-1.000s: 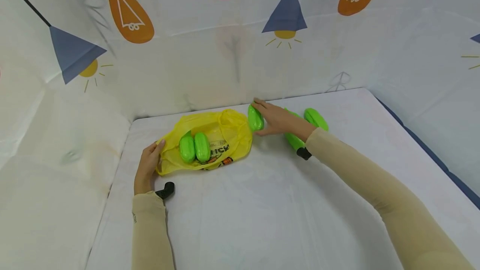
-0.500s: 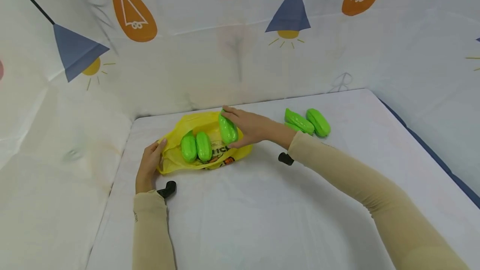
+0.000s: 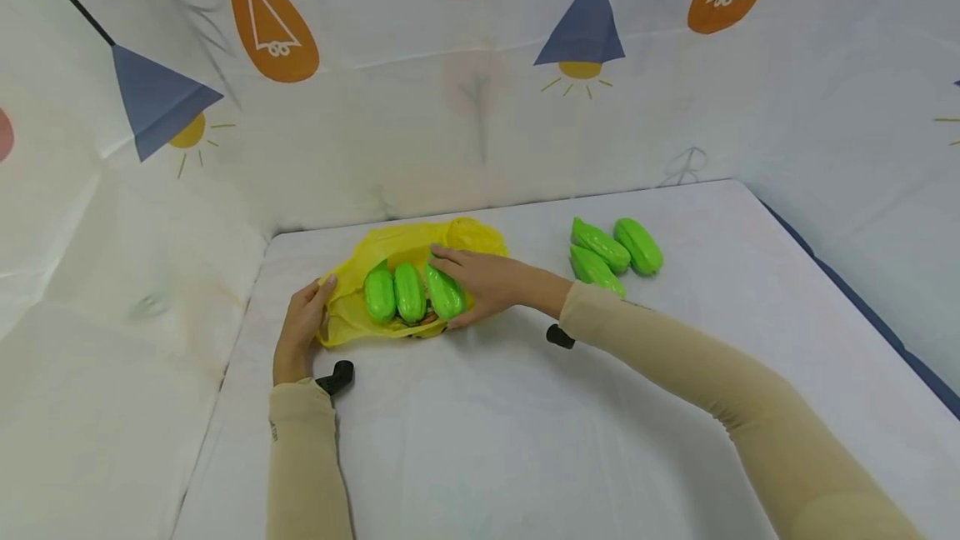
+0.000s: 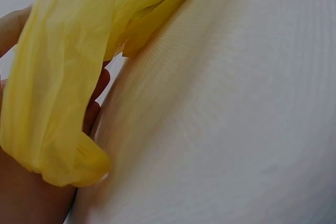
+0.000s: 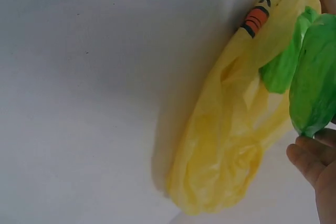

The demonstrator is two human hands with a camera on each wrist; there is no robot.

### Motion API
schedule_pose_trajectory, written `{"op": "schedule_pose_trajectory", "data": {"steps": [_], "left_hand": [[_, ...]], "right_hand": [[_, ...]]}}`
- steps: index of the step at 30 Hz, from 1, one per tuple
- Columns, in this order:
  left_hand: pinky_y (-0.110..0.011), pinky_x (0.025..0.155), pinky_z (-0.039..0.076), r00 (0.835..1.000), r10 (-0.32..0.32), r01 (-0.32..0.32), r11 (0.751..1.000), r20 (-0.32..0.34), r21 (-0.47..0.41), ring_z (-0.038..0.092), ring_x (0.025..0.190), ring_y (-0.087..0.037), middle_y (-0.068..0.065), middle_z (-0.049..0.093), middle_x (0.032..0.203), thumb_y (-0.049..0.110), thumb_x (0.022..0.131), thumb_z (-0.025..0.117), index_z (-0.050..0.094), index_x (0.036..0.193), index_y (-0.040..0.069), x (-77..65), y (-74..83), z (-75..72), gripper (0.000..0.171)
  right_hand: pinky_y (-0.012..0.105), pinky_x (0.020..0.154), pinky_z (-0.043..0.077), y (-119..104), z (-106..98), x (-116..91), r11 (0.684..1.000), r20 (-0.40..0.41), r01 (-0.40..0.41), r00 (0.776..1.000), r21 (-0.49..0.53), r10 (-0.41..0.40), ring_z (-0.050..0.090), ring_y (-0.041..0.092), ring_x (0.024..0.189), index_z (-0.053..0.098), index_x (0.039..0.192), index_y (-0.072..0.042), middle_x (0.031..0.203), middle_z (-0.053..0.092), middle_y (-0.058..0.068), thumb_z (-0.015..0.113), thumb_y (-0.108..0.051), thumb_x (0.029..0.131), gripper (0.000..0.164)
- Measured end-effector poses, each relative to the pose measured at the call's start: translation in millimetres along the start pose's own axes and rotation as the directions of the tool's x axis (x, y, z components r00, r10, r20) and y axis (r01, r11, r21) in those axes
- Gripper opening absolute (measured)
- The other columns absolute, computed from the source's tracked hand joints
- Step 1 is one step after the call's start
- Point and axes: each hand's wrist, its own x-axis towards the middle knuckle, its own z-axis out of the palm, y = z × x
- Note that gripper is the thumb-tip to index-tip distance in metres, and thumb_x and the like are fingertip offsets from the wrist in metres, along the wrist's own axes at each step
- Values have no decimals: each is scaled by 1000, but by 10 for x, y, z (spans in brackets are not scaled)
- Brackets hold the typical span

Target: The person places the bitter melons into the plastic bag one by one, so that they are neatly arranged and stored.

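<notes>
A yellow plastic bag (image 3: 375, 244) lies on the white table at the back left. My left hand (image 3: 302, 327) grips the bag's left edge, and loose bag film (image 4: 58, 77) covers part of that hand in the left wrist view. Two glossy green oblong things (image 3: 380, 294) rest side by side on the bag. Beside them on the right, my right hand (image 3: 487, 280) holds a third green oblong thing (image 3: 444, 292) by its two ends. In the right wrist view, fingertips touch the pointed tip of this green oblong thing (image 5: 315, 72).
Farther right on the table (image 3: 480, 440) lies a group of three more green oblong things (image 3: 600, 244), close together. A white sheet (image 3: 360, 132) printed with lamps and bulbs hangs behind the back edge. Dark camera mounts (image 3: 561, 337) stick out at the wrists.
My right hand has carried the green oblong thing leftward from beyond the bag's right side and lowered it next to the two on the bag. My left hand keeps hold of the bag's edge.
</notes>
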Motion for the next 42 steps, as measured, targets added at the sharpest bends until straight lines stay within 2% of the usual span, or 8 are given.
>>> {"op": "schedule_pose_trajectory", "data": {"steps": [4,11,20,26,30,42], "left_hand": [[-15,80,42,1000,-10,10,1000,-3,-10,48,97,-5,-13,49,133,64,95,43,49,139,0,5,3,-1,78],[-16,74,45,1000,-6,6,1000,-9,-28,50,88,-4,5,54,106,62,96,45,52,135,0,-1,21,13,74],[-15,75,45,1000,-10,10,1000,-2,-28,49,91,-3,-7,52,123,63,96,44,50,138,-1,-8,36,18,76],[-17,72,46,1000,-16,16,999,-8,-48,50,87,-4,8,54,104,62,95,46,53,133,-1,-5,22,19,73],[-18,70,46,1000,-6,5,999,-18,-50,51,82,-4,13,54,94,61,95,48,55,128,-1,-3,12,22,70],[-18,69,46,1000,15,-16,997,-24,-70,51,82,-4,14,54,91,59,96,49,55,127,-1,-8,10,24,68]], "right_hand": [[41,117,28,24,50,64,1000,16,-19,1000,5,19,27,30,147,17,156,-5,163,9,14,67,-61,83,105],[41,116,30,66,99,165,999,39,-37,999,14,37,27,30,147,16,156,-5,163,9,14,66,-60,85,102],[40,116,31,132,220,278,998,64,-66,996,-5,66,32,31,145,13,156,-6,163,7,15,62,-64,86,103],[40,116,30,133,285,348,996,83,-92,993,18,90,32,30,144,14,156,-7,164,8,15,61,-64,86,102],[39,116,30,134,314,380,995,98,-102,990,22,99,32,30,145,12,157,-7,164,7,14,60,-65,87,103],[40,119,26,121,338,404,992,136,-123,984,36,117,23,29,148,5,157,-9,164,2,12,56,-67,88,104]]}}
